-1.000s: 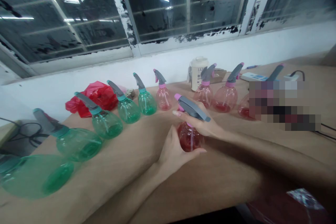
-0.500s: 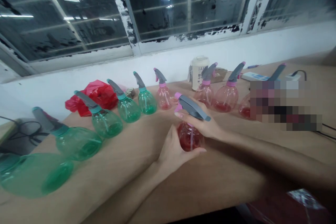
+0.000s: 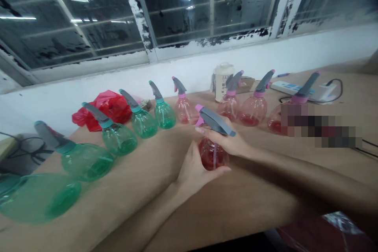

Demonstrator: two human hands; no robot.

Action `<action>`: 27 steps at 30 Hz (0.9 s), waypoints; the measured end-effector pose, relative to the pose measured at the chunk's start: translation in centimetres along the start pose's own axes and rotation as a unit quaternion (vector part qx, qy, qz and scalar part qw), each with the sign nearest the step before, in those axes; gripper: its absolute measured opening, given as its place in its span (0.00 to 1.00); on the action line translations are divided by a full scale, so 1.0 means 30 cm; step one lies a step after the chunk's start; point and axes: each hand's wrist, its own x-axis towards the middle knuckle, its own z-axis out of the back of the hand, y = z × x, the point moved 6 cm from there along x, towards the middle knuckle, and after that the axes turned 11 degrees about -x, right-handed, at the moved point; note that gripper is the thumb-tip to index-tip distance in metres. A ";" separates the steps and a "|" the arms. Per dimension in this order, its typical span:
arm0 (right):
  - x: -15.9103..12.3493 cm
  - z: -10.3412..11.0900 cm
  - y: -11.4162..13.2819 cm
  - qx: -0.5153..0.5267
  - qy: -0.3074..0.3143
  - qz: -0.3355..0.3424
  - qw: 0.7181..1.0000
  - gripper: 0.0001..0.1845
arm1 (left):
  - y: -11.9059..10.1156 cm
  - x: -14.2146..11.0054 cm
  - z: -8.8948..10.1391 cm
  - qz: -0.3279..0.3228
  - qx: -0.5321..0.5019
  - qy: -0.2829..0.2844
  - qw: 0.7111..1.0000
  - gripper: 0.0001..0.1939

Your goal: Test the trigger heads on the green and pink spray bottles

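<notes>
Both hands on one red spray bottle [image 3: 212, 157], mid-table, just right of centre, near side of the curve of other bottles. Left hand [image 3: 193, 171] is cupped round the lower body from the left, thumb along the near side, opened only to the bottle's width. Right hand [image 3: 233, 139] comes in from the right, closed round the neck area just under the grey spray head [image 3: 217, 121]; a fingertip sits by the pink trigger, can't tell if it's squeezed. Bottle roughly upright, nozzle aimed left and far. Red liquid inside, dip tube visible. Can't tell if the base touches the table [image 3: 162, 161]. Left side: five green bottles [image 3: 121, 141] running from near left to far centre, nearest one cut by the left edge. Then one pink bottle [image 3: 183, 110] at far centre, and three more pink bottles [image 3: 253, 112] to the right of it, all with some red liquid at the bottom; rightmost is partly covered by a pixelated patch. Red plastic bag [image 3: 108, 108] behind the green ones, far left. Lidded white cup [image 3: 222, 82] behind the pink ones. White power strip [image 3: 291, 88] and pen [image 3: 283, 74] far right. Wall and windows [image 3: 183, 8] across the far side.
</notes>
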 end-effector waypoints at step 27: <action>0.014 -0.003 0.009 -0.002 0.039 -0.021 0.999 0.08 | 0.006 -0.005 0.000 0.017 -0.009 0.000 1.000 0.41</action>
